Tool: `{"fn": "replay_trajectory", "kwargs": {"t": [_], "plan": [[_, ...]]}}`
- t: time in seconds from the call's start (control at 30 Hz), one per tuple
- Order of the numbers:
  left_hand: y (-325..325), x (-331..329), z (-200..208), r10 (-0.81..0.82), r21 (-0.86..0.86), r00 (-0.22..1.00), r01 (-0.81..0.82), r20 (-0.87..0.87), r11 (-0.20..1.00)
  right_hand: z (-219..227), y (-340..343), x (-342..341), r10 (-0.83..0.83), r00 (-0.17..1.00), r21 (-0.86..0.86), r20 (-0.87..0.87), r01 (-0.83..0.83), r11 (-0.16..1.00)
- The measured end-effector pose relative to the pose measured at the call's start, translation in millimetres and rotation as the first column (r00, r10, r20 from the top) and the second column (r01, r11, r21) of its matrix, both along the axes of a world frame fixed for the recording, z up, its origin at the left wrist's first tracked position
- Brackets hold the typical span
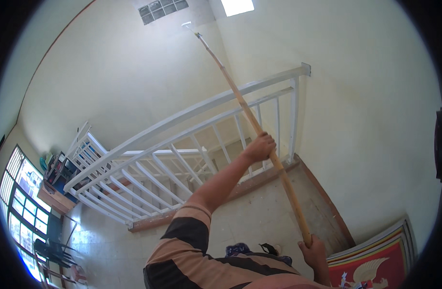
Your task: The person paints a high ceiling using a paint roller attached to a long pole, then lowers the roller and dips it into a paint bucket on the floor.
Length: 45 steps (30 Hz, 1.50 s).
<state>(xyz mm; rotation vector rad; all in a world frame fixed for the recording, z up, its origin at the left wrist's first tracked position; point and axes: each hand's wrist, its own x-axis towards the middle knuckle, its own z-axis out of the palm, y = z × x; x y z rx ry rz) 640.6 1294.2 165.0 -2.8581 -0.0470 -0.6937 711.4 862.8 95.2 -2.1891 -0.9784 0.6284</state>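
Observation:
A long light-brown wooden pole [291,195] runs from my right hand up over the railing toward the far wall. My left hand [261,147] is wrapped round its middle, and the arm is stretched forward. Closed on the lower end is my right hand [314,253], close to my body. At the far tip sits a small white paint roller [187,24], up by the wall beneath a glass-block vent. Whether the roller touches the wall, I cannot tell.
A white railing [182,115] crosses in front of me, with stairs [158,189] beyond its bars. To the right is a pale wall [360,125]; a red picture panel [375,257] leans low there. Barred windows [24,212], a dark chair [53,251] and a loaded shelf [62,176] are at left.

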Motion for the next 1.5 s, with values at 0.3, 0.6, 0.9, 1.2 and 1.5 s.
{"fn": "replay_trajectory", "kwargs": {"t": [0.3,0.6,0.9,1.2,1.5], "plan": [[242,20,105,-0.029,0.113,0.989,0.012,0.148,0.993,115,129,15,0.173,0.963,0.044,-0.206,-0.167,0.985],[432,13,138,-0.030,0.140,0.985,0.006,0.169,0.990,124,342,-11,0.142,0.888,0.097,-0.438,-0.111,0.989],[483,35,124,-0.290,0.160,0.860,0.245,0.419,0.956,119,453,0,0.020,0.777,0.120,-0.629,0.071,0.990],[530,59,142,-0.103,0.088,0.861,0.069,0.498,0.994,139,509,35,0.031,0.827,0.145,-0.562,0.062,0.987],[563,77,156,-0.106,0.096,0.833,0.063,0.543,0.993,141,547,55,0.055,0.834,0.165,-0.550,0.044,0.985]]}}
